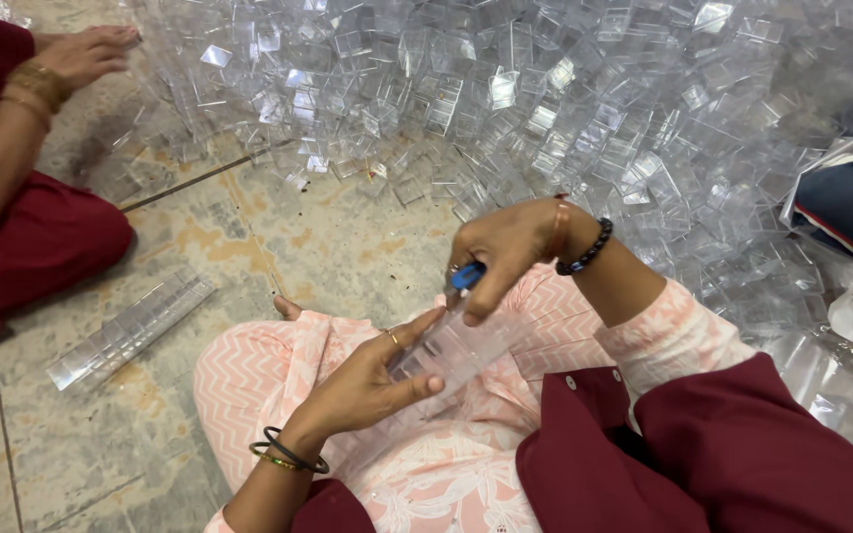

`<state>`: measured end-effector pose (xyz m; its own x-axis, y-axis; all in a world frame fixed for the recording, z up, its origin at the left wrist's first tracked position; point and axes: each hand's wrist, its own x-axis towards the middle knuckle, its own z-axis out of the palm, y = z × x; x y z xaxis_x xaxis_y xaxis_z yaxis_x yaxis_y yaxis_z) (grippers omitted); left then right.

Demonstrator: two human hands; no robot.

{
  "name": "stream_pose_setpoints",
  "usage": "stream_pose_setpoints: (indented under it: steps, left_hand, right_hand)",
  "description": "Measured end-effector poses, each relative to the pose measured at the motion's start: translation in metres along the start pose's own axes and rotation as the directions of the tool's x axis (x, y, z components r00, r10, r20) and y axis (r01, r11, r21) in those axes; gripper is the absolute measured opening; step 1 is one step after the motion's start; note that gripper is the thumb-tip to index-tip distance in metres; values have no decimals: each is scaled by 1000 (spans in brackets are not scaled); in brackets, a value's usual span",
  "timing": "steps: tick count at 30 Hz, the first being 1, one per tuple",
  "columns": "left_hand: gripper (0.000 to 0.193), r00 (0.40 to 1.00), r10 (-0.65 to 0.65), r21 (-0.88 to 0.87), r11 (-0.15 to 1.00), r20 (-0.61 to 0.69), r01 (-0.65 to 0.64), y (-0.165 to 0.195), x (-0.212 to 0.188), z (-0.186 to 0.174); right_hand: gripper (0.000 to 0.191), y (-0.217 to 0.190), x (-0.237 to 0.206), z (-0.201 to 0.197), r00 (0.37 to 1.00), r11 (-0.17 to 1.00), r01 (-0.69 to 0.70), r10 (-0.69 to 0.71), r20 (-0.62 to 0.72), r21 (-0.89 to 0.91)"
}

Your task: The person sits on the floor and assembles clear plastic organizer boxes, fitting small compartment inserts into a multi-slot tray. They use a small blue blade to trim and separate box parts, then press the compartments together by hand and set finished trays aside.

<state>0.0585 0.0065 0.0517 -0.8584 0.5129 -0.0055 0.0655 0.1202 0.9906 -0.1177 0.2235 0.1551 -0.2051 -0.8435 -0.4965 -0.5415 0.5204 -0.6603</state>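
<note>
Two hands on one part: our left hand (367, 380) cradles a stack of small clear plastic boxes (451, 350) over the lap, fingers half curled, index finger extended along its upper edge, thumb pressed on the lower side. Our right hand (501, 252) is closed in a pinch on a small blue tool (467, 275), tip touching the top end of the stack. What the tool is, we cannot tell; mostly hidden by fingers.

Stack sits tilted, resting against the pink patterned trousers (259, 375), between both hands.

Handling, our read:
- thin-walled clear plastic, so likely very light and stiff but brittle; would crack if squeezed mid-wall
- glossy surface, probably slippery; transparent edges hard to see
- loose nested pieces could slide apart, so hold along the long sides with support underneath, as the left hand does now
- corners and rims look like the strongest grip points

Around us:
- huge heap of loose clear plastic boxes (545, 109) on the floor ahead and to the right
- one finished row of clear boxes (130, 331) lying flat on the stone floor (328, 237) to the left, well apart from the lap
- another person's hand (86, 54) at top left, flat on the floor at the heap's edge, that person's dark red clothing (41, 252) below it
- clear plastic bags (841, 385) at right
</note>
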Motion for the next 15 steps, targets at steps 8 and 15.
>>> stream_pose_setpoints:
  steps: [8, 15]
  left_hand:
    - [75, 990, -81, -596, 803, -118, -6, -44, -1, -14]
    - [68, 998, 68, -997, 82, 15, 9, -62, 4, 6]
  right_hand:
    - [63, 7, 12, 45, 671, 846, 259, 189, -717, 466]
    - [48, 7, 13, 92, 545, 754, 548, 6, -838, 362]
